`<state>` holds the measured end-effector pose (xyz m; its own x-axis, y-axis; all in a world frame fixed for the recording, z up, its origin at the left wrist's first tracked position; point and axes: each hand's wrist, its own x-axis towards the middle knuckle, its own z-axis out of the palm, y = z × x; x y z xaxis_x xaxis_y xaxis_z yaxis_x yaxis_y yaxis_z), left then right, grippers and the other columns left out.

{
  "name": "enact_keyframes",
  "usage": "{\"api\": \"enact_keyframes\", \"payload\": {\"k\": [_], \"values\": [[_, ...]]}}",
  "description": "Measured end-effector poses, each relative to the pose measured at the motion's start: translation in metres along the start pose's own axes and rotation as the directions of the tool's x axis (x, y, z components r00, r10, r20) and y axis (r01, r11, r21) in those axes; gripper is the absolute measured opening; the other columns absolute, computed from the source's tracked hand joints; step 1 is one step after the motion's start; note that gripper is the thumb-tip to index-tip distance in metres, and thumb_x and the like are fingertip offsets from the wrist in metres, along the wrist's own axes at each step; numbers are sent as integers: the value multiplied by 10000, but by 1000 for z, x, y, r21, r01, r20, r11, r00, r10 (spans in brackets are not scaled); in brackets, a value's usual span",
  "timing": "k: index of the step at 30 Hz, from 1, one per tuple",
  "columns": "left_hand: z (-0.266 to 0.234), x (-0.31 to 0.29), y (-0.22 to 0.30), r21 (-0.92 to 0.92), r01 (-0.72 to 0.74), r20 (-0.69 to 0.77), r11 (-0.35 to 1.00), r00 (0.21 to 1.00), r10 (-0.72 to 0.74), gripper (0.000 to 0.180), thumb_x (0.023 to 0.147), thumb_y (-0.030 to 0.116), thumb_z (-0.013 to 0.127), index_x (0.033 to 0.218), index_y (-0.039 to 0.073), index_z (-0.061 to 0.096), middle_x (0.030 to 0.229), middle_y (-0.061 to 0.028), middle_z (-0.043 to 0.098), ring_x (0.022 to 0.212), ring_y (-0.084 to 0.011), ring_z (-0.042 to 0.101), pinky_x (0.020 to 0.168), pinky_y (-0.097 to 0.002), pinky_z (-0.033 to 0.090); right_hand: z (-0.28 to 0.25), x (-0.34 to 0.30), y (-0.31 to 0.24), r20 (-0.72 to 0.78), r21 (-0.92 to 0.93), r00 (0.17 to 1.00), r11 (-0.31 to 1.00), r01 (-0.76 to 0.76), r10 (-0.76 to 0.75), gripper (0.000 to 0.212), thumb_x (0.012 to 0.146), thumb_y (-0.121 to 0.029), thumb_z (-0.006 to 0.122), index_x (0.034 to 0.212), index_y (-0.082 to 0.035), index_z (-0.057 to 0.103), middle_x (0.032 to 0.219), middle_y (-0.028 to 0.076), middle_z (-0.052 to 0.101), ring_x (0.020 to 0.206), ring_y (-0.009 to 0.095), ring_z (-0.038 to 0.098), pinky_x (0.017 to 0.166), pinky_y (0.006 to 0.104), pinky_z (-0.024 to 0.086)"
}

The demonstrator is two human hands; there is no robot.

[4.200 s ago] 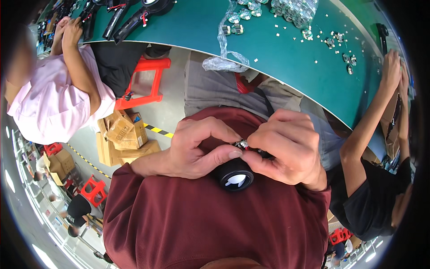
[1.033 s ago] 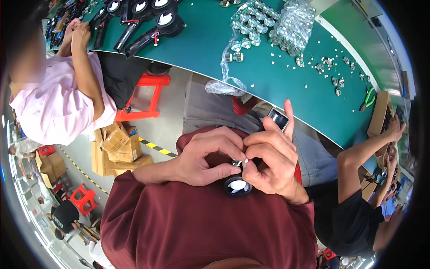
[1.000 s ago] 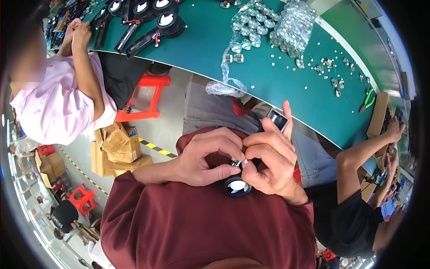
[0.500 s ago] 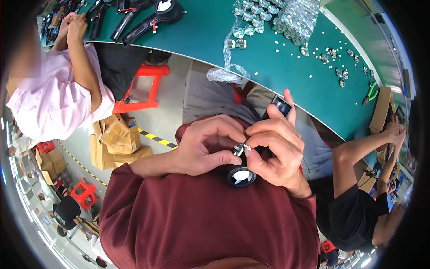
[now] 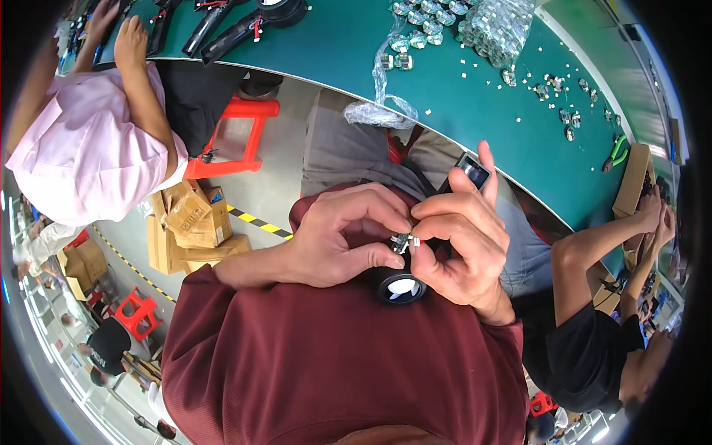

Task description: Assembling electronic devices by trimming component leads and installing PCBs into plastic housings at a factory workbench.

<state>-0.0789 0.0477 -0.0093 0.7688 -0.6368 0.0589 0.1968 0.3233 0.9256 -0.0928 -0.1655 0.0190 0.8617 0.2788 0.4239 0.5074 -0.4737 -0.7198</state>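
In front of my chest, my left hand [image 5: 337,236] is closed, its thumb and fingertips pinching a small circuit board [image 5: 400,242]. Right beside it, the thumb and index finger of my right hand [image 5: 466,248] are closed on a small white plug [image 5: 416,241] at the board's edge. Whether the plug sits in the board cannot be told. Under both hands lies a black tube-shaped device with a round end [image 5: 403,288], white parts showing inside. A black rectangular end piece [image 5: 472,172] shows behind my raised right fingers; my hand hides how it joins the rest.
Ahead stands a green-topped table [image 5: 334,59] with several circuit boards [image 5: 419,38], a clear plastic bag of boards [image 5: 495,30], black handled devices [image 5: 237,37] and green pliers [image 5: 615,151]. Co-workers sit left and right. A red stool [image 5: 256,141] and cardboard boxes [image 5: 196,222] stand at left.
My hands stay together with the board and plug, shifted very slightly right. The co-worker at left has moved their hands apart.
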Motion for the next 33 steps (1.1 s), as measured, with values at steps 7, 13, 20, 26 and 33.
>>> {"api": "enact_keyframes", "payload": {"k": [7, 13, 20, 26, 33], "values": [[-1, -2, -1, 31, 27, 0, 999, 1000, -27, 306, 858, -7, 761, 1133, -31, 628, 1174, -139, 581, 1026, -188, 655, 883, -311, 594, 4, 2, -1, -43, 19, 999, 1000, 11, -11, 114, 632, -20, 689, 723, -82, 659, 794, -2, 661, 868, 232, 657, 1165, 691, 179], [2, -3, -5, 4, 7, -32, 1000, 999, -7, 315, 859, 49, 781, 1128, -22, 633, 1127, -125, 605, 981, -175, 653, 828, -294, 575, 2, 3, -2, -17, -6, 1000, 1000, 20, -20, 111, 634, -19, 687, 721, -79, 653, 786, 2, 656, 888, 244, 669, 1158, 699, 189], [-7, 8, 4, 328, -48, 46, 944, 998, 34, 313, 824, 100, 812, 1078, -4, 662, 983, -85, 670, 883, -199, 663, 762, -306, 516, 1, 1, 2, 8, -3, 1000, 1000, 1, -1, 71, 685, -43, 708, 742, -66, 673, 801, 29, 669, 967, 265, 680, 1150, 679, 243], [-5, -1, -3, 130, 6, -9, 992, 1000, -5, 277, 855, 32, 776, 1102, -28, 665, 1050, -110, 669, 945, -181, 675, 811, -300, 544, 3, 0, 1, 35, 120, 999, 993, -17, 13, 66, 721, -28, 732, 769, -4, 693, 804, 98, 670, 880, 268, 687, 1084, 571, 430], [-1, -4, -3, -91, 82, -23, 992, 996, -85, 272, 900, -18, 720, 1157, -39, 632, 1107, -99, 646, 999, -153, 670, 874, -291, 561, 6, 0, 8, -7, 186, 998, 981, 60, -60, 98, 722, -6, 745, 788, 27, 681, 822, 127, 663, 797, 280, 671, 934, 485, 548]]}}
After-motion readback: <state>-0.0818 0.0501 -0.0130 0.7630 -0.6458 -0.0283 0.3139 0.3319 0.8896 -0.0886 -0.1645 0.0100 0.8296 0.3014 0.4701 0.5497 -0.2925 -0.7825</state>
